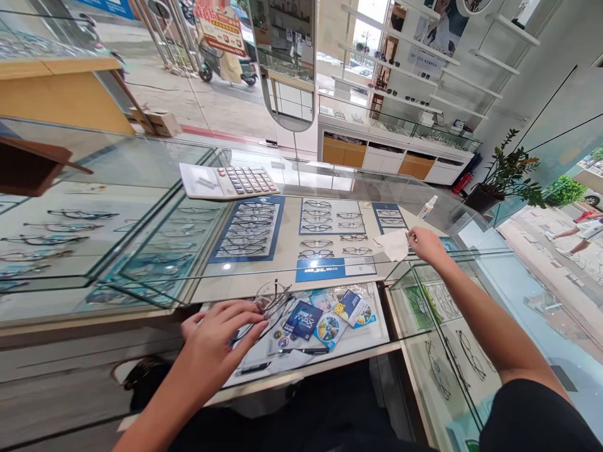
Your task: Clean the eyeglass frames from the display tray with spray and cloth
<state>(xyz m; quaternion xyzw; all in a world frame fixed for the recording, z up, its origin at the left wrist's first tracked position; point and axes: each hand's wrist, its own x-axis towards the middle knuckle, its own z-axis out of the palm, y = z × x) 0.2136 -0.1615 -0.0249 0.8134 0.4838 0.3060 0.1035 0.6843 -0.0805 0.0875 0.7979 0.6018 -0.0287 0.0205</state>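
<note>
My left hand point(223, 333) is closed on a pair of eyeglasses point(272, 296) with thin frames, held above the near edge of the glass counter. One round lens shows beyond the fingertips; part of the frame is hidden by the fingers. Stretched out to the right, my right hand point(426, 243) pinches the edge of a pale cloth point(394, 246) that rests on or just over the counter glass. A small white spray bottle point(428, 207) stands just beyond that hand. Below the eyeglasses is an open drawer point(381, 336) with cards and leaflets point(304, 319) in it.
A large calculator point(249, 181) lies on the glass at the back left. Under the glass point(287, 220), several eyeglasses sit in rows on trays. A brown object point(32, 163) stands at far left. Glass edges of the right showcase point(438, 314) run beside the drawer.
</note>
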